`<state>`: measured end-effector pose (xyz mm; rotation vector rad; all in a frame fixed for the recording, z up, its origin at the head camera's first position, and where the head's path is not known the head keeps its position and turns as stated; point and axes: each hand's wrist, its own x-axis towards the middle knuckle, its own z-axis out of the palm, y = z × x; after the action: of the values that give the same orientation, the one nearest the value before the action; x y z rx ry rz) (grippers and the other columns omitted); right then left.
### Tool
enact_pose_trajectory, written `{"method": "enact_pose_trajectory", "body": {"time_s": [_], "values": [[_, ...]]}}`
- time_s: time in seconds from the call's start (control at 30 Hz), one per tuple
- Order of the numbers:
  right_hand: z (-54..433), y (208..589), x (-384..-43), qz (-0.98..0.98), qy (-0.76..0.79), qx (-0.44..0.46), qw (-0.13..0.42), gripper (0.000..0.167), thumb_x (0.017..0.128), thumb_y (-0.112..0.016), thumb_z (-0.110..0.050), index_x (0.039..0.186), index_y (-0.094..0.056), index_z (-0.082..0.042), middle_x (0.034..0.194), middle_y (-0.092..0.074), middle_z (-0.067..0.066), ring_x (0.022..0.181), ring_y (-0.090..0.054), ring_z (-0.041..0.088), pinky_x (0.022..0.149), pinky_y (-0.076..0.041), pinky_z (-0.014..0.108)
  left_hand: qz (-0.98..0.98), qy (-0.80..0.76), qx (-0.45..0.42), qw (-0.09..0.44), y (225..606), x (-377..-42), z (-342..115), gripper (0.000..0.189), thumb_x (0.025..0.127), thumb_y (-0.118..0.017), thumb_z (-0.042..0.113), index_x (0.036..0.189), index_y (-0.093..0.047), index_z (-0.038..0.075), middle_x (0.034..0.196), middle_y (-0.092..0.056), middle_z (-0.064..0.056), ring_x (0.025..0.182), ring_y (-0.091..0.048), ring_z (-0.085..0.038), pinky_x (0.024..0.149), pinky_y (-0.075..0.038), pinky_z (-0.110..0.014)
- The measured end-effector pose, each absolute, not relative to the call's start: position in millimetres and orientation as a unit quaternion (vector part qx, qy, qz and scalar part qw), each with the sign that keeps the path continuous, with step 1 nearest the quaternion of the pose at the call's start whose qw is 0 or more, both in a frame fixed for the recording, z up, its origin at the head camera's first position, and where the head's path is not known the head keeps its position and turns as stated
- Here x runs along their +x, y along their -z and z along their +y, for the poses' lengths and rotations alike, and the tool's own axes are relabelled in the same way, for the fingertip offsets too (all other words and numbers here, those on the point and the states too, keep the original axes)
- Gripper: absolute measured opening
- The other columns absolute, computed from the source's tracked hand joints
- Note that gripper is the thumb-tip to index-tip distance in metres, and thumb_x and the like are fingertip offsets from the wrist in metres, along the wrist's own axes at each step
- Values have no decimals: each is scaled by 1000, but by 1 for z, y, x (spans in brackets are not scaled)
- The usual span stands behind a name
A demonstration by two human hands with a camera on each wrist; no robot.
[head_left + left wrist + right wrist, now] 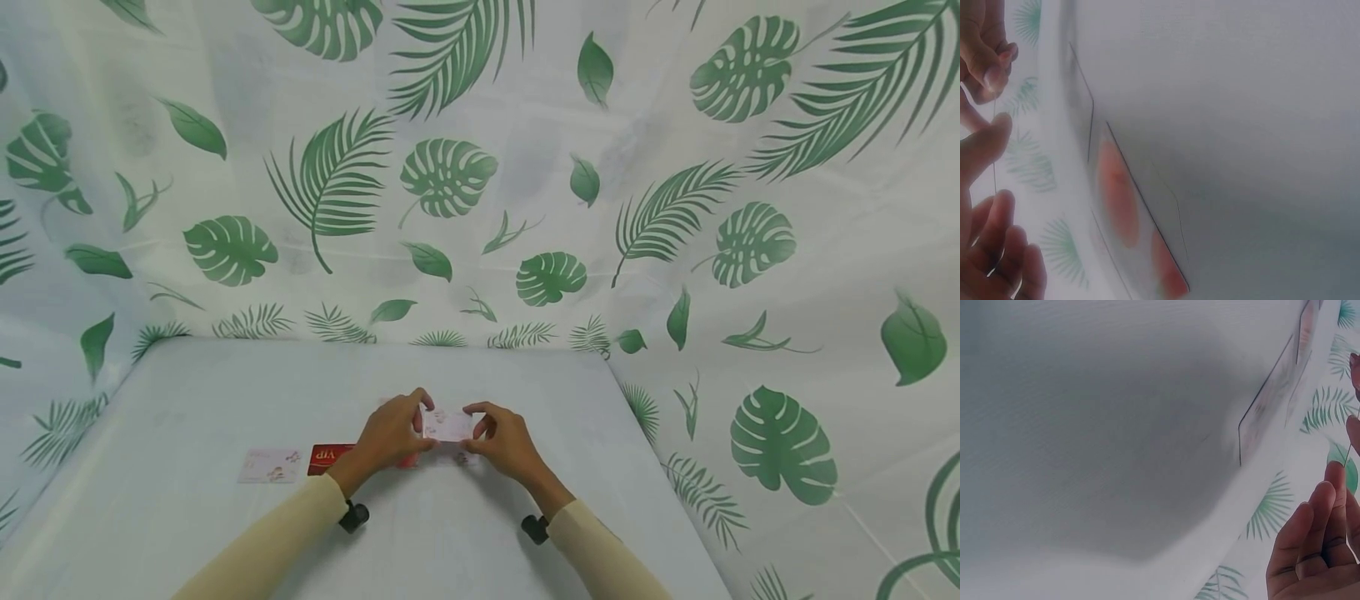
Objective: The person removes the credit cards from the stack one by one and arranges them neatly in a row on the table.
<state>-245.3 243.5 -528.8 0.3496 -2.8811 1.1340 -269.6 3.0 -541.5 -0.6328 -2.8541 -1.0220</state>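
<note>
Both hands hold a small pale pink card (448,425) with a floral print, raised over the table. My left hand (392,432) pinches its left edge between thumb and fingers. At the right edge, my right hand (506,440) pinches it the same way. Seen from the wrists, the card is edge-on, just a thin line. Beneath it, another pale flowered card (461,458) lies partly hidden. To the left are a red card (324,457) with upside-down VIP lettering, partly covered by the left hand, and a pale pink card (270,467) with flowers.
A card with orange-red shapes (1119,194) lies on the white tabletop (225,400) in the left wrist view. Behind and beside the table hangs a white curtain (495,225) printed with green leaves. Dark wrist cameras (354,517) sit at the sleeve cuffs.
</note>
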Motion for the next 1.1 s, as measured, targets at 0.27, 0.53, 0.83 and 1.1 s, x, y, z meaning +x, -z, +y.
{"method": "enact_pose_trajectory", "body": {"time_s": [0.27, 0.53, 0.83, 1.1], "values": [[253, 530, -241, -926, -365, 102, 11, 53, 83, -92, -20, 131, -72, -20, 83, -67, -5, 75, -54, 13, 63, -43, 24, -919, 333, -209, 6, 542, -266, 11, 58, 80, -95, 32, 127, -62, 22, 82, -57, 8, 72, -52, -10, 61, -45, -24], [262, 531, -236, -922, -373, 100, 11, 52, 83, -92, -19, 132, -72, -20, 83, -67, -6, 76, -55, 13, 65, -44, 25, -915, 334, -228, 12, 544, -263, 16, 56, 82, -94, 33, 127, -62, 22, 82, -57, 8, 73, -52, -9, 63, -46, -23], [273, 532, -233, -919, -381, 99, 12, 54, 82, -93, -18, 131, -72, -19, 83, -67, -3, 76, -57, 13, 63, -46, 24, -912, 328, -244, 21, 545, -260, 21, 56, 82, -93, 32, 129, -64, 24, 85, -58, 7, 74, -51, -8, 65, -47, -21], [280, 532, -231, -915, -392, 95, 5, 53, 81, -93, -15, 129, -73, -19, 84, -67, -2, 76, -58, 13, 64, -45, 23, -911, 322, -255, 30, 547, -258, 25, 56, 82, -94, 34, 129, -66, 21, 83, -59, 6, 73, -50, -8, 64, -44, -22]]}}
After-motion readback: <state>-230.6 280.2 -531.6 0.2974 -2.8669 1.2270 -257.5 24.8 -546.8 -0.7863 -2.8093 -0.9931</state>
